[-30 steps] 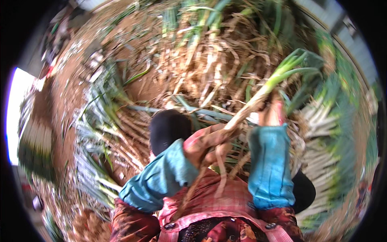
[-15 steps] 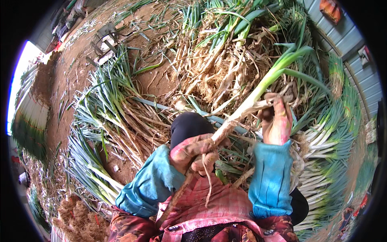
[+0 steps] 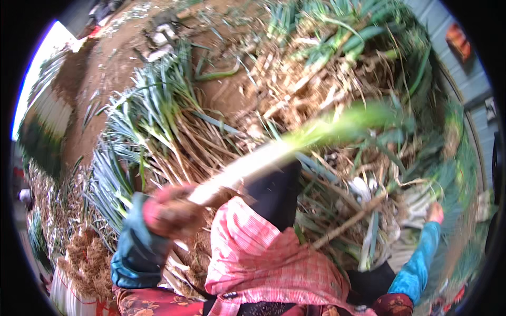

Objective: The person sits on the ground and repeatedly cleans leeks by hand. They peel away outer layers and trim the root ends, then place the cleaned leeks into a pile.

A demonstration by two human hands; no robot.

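My left hand (image 3: 169, 213) is closed around the root end of a long green onion (image 3: 253, 167). The onion slants up to the right across my lap, and its white stalk and green top are smeared by motion. Far to the right, my right hand (image 3: 435, 213) reaches over a row of green onions (image 3: 419, 210) with white stalks. Its fingers are too small and blurred to make out. A loose brown stalk (image 3: 350, 221) lies between my lap and that row.
Unpeeled green onions with dry brown stalks (image 3: 182, 152) lie at the left. A large heap of rooty onions (image 3: 316, 79) is ahead. Bundles of white stalks (image 3: 50, 116) stand far left, brown roots (image 3: 89, 263) lie lower left, and a metal wall (image 3: 448, 58) runs along the right.
My left hand has moved left and down with the onion, whose stalk now looks whiter. My right hand has left the onion and swung out to the far right.
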